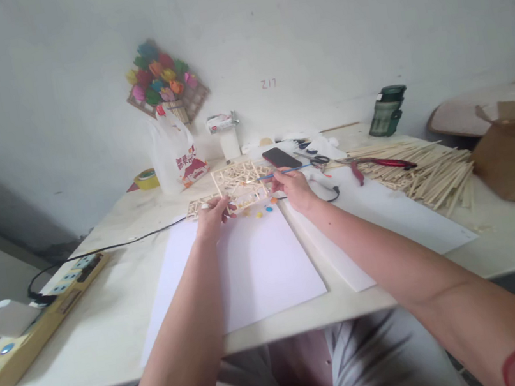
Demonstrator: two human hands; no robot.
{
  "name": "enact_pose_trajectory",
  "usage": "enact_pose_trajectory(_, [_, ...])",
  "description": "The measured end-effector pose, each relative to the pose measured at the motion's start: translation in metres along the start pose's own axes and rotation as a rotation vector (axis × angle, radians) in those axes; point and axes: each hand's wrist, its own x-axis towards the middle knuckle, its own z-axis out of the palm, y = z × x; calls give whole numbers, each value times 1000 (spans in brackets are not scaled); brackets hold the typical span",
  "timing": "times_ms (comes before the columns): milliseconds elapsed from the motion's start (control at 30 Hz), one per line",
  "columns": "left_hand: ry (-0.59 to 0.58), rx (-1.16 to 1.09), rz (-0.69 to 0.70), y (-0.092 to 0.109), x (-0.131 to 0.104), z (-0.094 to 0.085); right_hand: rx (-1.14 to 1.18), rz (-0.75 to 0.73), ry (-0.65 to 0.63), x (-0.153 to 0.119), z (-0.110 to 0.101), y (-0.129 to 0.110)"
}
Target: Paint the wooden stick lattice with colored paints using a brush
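My left hand (215, 215) pinches the lower left corner of a small square frame of pale wooden sticks (216, 183). The frame is tilted up above the far end of a white sheet of paper (263, 263). My right hand (291, 186) is closed around a thin blue pen-like tool (299, 167). Its tip points left, to the frame's right side; whether it touches cannot be made out. Behind the frame is a heap of short stick pieces (235, 174), partly hidden. Small coloured bits, among them a blue one (269, 209), lie just below the frame.
Long wooden sticks (419, 175) are piled at right, with red-handled pliers (388, 162) on them. A phone (281, 158), scissors (319, 160), a green bottle (387, 111) and a plastic bag (174, 154) stand or lie farther back. A power strip (60, 300) and black cable (124, 244) run along the left.
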Motion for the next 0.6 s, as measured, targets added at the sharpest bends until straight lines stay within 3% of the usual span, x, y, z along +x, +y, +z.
enact_pose_trajectory(600, [-4,1,10,0,-1,0,3,21,-23,-1,1,2])
